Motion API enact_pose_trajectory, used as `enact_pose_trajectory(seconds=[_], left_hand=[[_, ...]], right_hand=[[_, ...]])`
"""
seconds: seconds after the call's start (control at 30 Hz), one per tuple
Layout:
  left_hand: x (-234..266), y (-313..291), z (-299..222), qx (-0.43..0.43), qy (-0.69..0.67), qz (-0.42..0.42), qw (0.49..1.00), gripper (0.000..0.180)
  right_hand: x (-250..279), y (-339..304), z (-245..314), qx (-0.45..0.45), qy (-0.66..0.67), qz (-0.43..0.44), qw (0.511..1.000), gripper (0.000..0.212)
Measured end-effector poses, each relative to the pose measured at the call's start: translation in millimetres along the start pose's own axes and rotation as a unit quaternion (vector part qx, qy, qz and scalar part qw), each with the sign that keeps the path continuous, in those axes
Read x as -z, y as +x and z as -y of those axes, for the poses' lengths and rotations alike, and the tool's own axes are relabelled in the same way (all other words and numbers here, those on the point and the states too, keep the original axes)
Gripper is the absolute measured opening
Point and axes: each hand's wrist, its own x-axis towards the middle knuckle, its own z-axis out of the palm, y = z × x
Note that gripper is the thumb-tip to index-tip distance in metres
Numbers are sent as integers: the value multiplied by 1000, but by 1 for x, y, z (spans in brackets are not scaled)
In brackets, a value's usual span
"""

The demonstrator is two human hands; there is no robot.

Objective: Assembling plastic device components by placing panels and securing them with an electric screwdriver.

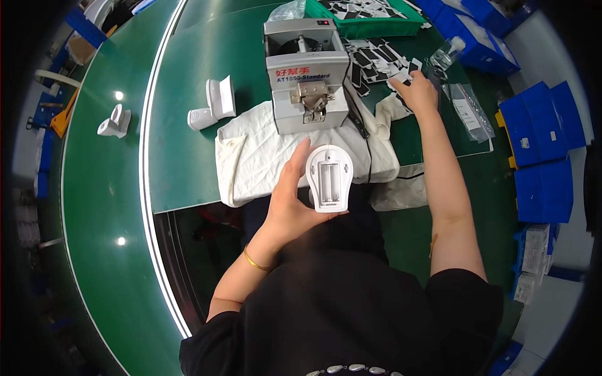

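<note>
My left hand (290, 210) is wrapped around a white plastic housing (340, 203). The housing is rounded at the top, and its two-slot battery compartment faces up with no batteries in it. At the far right of the green table, my right hand (419, 93) reaches over a loose pile of small flat black-and-white rectangular pieces (376, 61). Its thumb and fingers are apart, with the fingertips at the pile's edge; whether they touch a piece is hard to make out. Straight ahead stands a grey benchtop machine (307, 72) with a metal head on its front.
A white cloth (244, 163) lies under the machine. Left of it rest a white plastic part (213, 106) and another white part (115, 122). A green tray (382, 26) of similar pieces is at the back. Clear bags (470, 113) and blue bins (542, 125) line the right side.
</note>
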Motion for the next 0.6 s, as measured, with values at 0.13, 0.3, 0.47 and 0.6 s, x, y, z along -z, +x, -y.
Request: enact_pose_trajectory(seconds=[0.13, 0.3, 0.47, 0.6], left_hand=[[6, -7, 3, 25, -11, -19, 999, 127], [15, -10, 5, -7, 84, -27, 996, 129], [12, -12, 9, -1, 74, -47, 996, 125], [6, -5, 6, -11, 60, -55, 997, 117]], right_hand=[[-18, 3, 7, -5, -35, 84, 996, 57], [-10, -9, -1, 61, 87, -28, 994, 56], [50, -87, 53, 93, 493, 88, 861, 32], [91, -168, 96, 91, 596, 262, 754, 29]])
